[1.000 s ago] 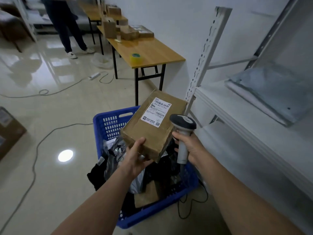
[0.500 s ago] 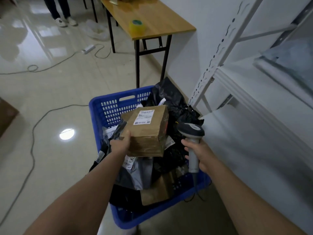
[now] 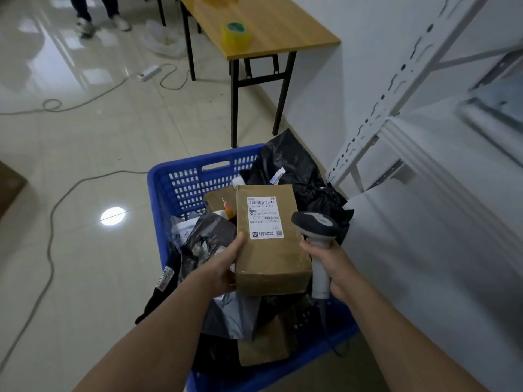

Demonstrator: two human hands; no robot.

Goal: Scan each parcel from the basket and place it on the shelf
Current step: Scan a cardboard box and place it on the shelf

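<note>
So, box (image 3: 271, 264): your left fingers (image 3: 236, 247) gripped it, label (image 3: 265, 217) up.
Scanner (image 3: 315, 224): your right fingers (image 3: 314, 249) clasped it, just right of the label.

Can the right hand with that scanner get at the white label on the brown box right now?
Probably yes. The label faces up, uncovered; the left hand grips the box at its left edge, clear of it, and the right hand holds the scanner right beside the box.

Cardboard parcel (image 3: 268, 244): matt brown, with a smooth white paper label (image 3: 264, 217). Basket (image 3: 181, 179): glossy blue perforated plastic, holding crinkled black plastic mailers (image 3: 288, 162). Floor (image 3: 99, 137): polished reflective tile; counter (image 3: 263, 21): smooth wood-grain top.
</note>
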